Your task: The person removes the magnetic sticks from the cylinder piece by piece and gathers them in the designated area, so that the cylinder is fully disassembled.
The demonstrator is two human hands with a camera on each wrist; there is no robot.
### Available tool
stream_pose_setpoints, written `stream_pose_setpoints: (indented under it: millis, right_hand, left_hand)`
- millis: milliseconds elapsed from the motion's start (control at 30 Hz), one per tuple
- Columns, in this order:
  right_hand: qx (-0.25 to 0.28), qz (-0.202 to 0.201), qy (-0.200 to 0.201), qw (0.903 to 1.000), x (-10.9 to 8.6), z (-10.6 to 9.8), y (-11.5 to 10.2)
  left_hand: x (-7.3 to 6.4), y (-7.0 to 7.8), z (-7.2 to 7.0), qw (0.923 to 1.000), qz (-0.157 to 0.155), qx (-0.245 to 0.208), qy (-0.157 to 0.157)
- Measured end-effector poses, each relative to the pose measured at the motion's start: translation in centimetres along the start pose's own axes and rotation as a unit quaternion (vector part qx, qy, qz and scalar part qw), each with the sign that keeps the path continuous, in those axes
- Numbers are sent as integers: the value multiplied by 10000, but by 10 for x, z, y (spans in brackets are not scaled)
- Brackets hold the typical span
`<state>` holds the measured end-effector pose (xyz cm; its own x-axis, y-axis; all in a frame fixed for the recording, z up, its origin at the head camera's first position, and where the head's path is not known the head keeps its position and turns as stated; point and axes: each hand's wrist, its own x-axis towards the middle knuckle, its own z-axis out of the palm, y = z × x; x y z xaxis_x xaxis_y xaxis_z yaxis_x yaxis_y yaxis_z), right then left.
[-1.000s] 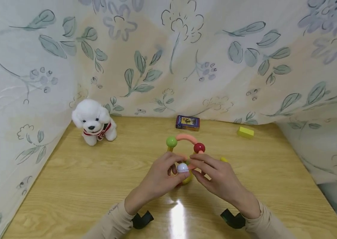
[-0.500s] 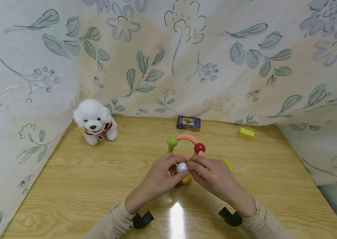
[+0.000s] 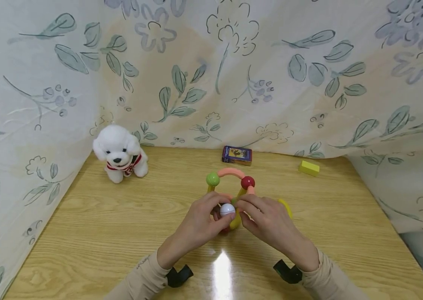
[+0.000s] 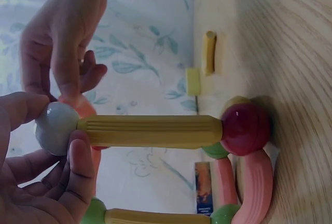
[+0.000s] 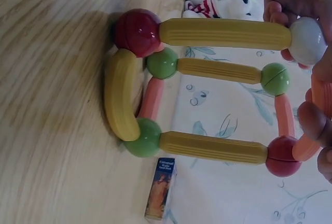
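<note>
A frame of magnetic sticks and balls stands on the table. Yellow upright sticks join its lower balls to its upper ones. At its near top corner, my left hand pinches a white ball between thumb and fingers, on the end of one upright. My right hand pinches a curved orange-pink stick that runs from the upper red ball toward the white one. A green ball marks the other top corner. In the head view, both hands partly hide the lower frame.
Right of the frame, a loose curved yellow stick lies on the table. Farther back are a small card box and a yellow block. A white plush dog sits back left. Patterned cloth hangs behind.
The frame's top has shifted slightly left. My right fingertips came in against the white ball, then drew slightly back from it. My left hand has kept its hold on the ball.
</note>
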<state>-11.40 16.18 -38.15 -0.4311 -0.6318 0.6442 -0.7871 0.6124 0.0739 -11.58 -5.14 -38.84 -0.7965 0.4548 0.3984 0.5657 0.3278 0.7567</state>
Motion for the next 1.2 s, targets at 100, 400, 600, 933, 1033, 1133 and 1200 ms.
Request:
stream_pose_setpoints:
  millis: [100,400,600,933,1033,1133,1200]
  right_hand:
    - [5,151,-17,9999,-3,1,1]
    - [-577,-113,-391,9975,-20,13,3]
    - [-889,-308,-779,9925,-26,19,5]
    - [-798,-246,-623,9946,-27,19,5]
    - [-816,-178,-192,9963,-29,14,3]
    - [-676,-5,413,9969,-32,10,0]
    - [-299,195,650,9972,-35,10,-2]
  left_hand:
    - [0,-1,0,10000,-7,-70,27]
    - [0,-1,-1,9998,-154,-151,-2]
    - [-1,-1,-2,9996,-235,-124,-4]
    - [0,-2,-3,9997,-198,-139,12]
    - [0,-1,-3,9997,-213,-101,4]
    - [-1,0,-6,9994,-311,-158,3]
    - [-2,0,-10,9988,-426,-217,42]
